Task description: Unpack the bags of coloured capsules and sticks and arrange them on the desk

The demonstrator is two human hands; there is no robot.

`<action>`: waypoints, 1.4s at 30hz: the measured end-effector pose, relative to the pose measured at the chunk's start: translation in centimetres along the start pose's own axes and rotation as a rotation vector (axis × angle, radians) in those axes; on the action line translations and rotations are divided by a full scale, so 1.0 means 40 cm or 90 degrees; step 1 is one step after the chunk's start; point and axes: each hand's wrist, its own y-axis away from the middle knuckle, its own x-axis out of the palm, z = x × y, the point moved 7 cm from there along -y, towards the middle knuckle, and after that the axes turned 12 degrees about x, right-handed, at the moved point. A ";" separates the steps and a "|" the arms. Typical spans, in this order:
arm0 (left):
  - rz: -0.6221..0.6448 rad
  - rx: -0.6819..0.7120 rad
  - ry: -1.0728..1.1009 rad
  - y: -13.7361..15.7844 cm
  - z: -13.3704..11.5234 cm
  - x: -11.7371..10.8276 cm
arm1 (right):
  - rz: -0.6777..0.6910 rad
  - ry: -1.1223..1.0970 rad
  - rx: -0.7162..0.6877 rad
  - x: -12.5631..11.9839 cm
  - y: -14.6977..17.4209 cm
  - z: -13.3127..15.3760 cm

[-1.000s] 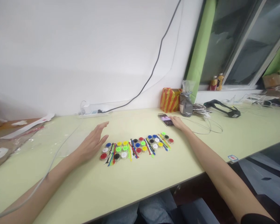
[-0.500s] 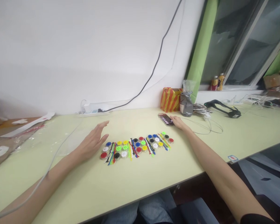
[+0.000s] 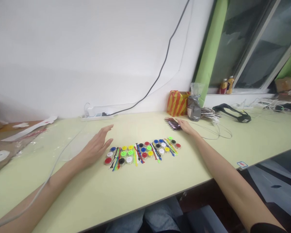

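My left hand [image 3: 95, 149] hovers at or rests on the desk left of the rows of small parts, thumb apart from the fingers, holding nothing. At the back of the desk my right hand [image 3: 186, 127] is on the right edge of a phone [image 3: 175, 125] with a lit screen; some of its fingers are hidden. Between my arms lie several small clear round pieces with coloured tops, such as a red one [image 3: 108, 160] and a yellow one [image 3: 150, 154]. Thin coloured arrow-tipped sticks [image 3: 138, 153] lie in bunches between these groups.
A power strip [image 3: 97, 115] sits by the wall. Behind the phone stand a striped bag [image 3: 176, 104] and a grey bag [image 3: 194, 109]. Coiled cables [image 3: 208, 114] and a black headset-like frame [image 3: 231, 113] lie to the right. Plastic wrapping [image 3: 36, 139] spreads at left. A pale cable crosses my left forearm.
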 end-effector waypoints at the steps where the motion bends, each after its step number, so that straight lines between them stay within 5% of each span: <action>1: -0.001 0.002 -0.002 0.000 0.001 0.001 | 0.000 -0.005 -0.002 -0.001 0.001 0.001; 31: 0.008 0.008 -0.002 -0.001 -0.010 -0.003 | 0.044 -0.066 0.007 0.011 -0.035 -0.034; 42: 0.009 0.009 -0.015 -0.002 -0.008 -0.002 | 0.168 -0.154 0.038 0.007 -0.003 -0.042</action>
